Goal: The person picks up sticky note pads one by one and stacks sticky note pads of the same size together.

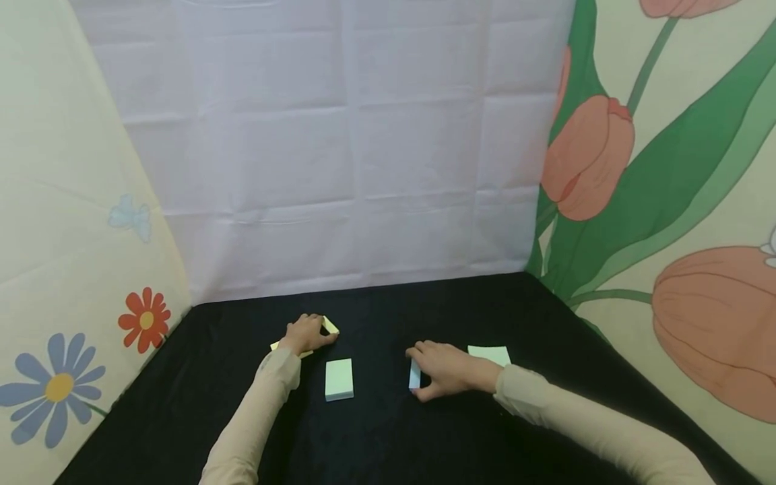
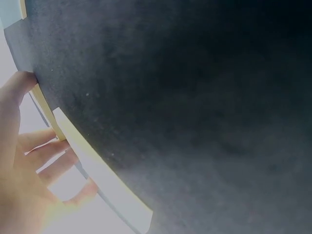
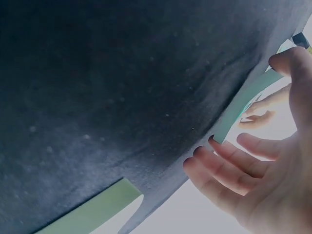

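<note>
My left hand (image 1: 306, 334) is at the far left of the black table, thumb and fingers at opposite ends of a yellow sticky-note pad (image 1: 330, 325). In the left wrist view, that pad (image 2: 48, 111) spans from thumb to fingertips. A second yellow pad (image 1: 275, 346) lies partly hidden under the left wrist; up close, this paler block (image 2: 105, 173) sits beside the fingers. Toward the right, my right hand (image 1: 447, 368) spans a light blue pad (image 1: 415, 375), thumb at the near end and fingers at the far end. The right wrist view shows this pad (image 3: 243, 100) edge-on, bluish green.
A pale green pad (image 1: 339, 378) lies between the two hands. Another light green pad (image 1: 490, 354) is behind the right wrist, partly covered by it. Black cloth covers the table (image 1: 376, 444). A white sheet (image 1: 351, 148) hangs behind, with flowered cloths at both sides.
</note>
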A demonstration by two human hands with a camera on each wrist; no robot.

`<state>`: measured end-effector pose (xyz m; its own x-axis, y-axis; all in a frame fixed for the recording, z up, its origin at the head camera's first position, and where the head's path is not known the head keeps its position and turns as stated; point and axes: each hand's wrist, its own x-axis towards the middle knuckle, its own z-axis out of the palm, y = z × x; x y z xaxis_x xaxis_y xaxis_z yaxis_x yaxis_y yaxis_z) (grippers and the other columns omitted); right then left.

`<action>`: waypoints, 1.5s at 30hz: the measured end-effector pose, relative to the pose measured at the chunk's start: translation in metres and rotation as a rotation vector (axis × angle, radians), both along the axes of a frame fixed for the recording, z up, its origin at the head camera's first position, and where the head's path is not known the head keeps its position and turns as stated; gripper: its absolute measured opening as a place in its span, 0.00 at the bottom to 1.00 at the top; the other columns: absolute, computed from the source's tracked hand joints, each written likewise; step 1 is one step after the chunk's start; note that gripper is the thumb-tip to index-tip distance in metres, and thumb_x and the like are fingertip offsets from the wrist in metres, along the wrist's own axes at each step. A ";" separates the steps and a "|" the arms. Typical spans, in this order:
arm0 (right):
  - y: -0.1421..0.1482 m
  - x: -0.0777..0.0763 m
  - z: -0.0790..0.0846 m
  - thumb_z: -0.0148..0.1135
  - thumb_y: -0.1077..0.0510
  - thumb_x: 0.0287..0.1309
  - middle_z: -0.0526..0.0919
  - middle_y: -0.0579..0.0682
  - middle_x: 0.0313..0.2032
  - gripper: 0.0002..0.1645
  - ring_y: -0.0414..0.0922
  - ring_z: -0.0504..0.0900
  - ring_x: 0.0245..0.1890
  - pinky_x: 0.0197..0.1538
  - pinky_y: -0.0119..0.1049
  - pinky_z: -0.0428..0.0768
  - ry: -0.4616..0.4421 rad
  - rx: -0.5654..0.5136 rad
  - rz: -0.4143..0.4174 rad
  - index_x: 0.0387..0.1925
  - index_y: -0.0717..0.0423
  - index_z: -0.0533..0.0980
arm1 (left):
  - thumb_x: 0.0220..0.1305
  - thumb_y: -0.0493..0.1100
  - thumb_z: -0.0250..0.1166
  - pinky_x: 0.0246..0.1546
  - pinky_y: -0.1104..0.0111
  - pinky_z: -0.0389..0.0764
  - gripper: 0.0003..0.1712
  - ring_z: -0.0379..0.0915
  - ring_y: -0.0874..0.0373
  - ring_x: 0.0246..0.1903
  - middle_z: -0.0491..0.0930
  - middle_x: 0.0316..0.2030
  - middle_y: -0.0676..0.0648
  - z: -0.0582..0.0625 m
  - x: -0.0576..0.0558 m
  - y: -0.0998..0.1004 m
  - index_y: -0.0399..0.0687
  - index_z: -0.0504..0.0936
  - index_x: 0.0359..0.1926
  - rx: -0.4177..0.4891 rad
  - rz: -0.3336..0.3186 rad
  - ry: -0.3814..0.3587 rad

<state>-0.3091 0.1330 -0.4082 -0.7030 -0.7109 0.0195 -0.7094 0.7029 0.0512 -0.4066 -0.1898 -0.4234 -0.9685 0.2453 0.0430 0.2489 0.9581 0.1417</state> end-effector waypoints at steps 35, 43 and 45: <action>-0.025 -0.006 0.003 0.61 0.35 0.59 0.76 0.49 0.46 0.38 0.39 0.73 0.38 0.41 0.36 0.77 0.047 -0.030 0.103 0.60 0.59 0.72 | 0.66 0.60 0.62 0.50 0.41 0.70 0.34 0.70 0.43 0.52 0.77 0.54 0.38 0.000 0.002 -0.004 0.34 0.78 0.57 0.020 -0.014 0.012; -0.032 -0.007 0.002 0.61 0.35 0.59 0.76 0.49 0.47 0.39 0.39 0.72 0.38 0.42 0.34 0.77 0.050 -0.016 0.118 0.60 0.59 0.72 | 0.66 0.59 0.62 0.50 0.41 0.69 0.35 0.70 0.44 0.52 0.77 0.55 0.38 0.000 0.002 -0.005 0.33 0.77 0.59 0.027 -0.021 0.012; -0.034 -0.007 0.003 0.62 0.36 0.59 0.76 0.49 0.46 0.39 0.39 0.73 0.38 0.42 0.34 0.77 0.051 -0.020 0.124 0.60 0.59 0.72 | 0.66 0.59 0.62 0.50 0.41 0.70 0.35 0.70 0.44 0.52 0.77 0.55 0.38 -0.001 0.001 -0.005 0.33 0.76 0.59 0.027 -0.022 0.013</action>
<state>-0.3161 0.0988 -0.4054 -0.6075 -0.7914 0.0681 -0.7878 0.6112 0.0758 -0.4051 -0.1950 -0.4241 -0.9622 0.2651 0.0628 0.2719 0.9482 0.1640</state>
